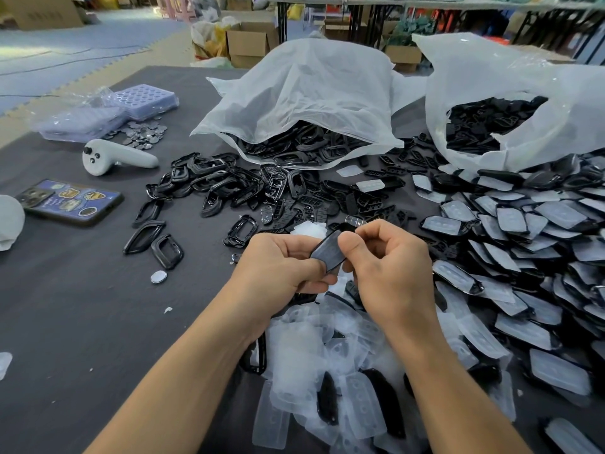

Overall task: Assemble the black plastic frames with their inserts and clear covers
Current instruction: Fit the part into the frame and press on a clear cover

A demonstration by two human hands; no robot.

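1. I judge this to be the seating step: pressing a clear cover onto a flat black plastic frame.
2. My left hand grips its lower end, and my right hand pinches the top.
3. The frame is held between both hands, above the middle of the dark cloth table.
4. Next it probably needs even pressure round the rim.

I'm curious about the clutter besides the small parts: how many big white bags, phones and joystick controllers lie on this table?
Big white bags: 2
Phones: 1
Joystick controllers: 1
Total: 4
A white shape cut off at the left edge is uncounted.
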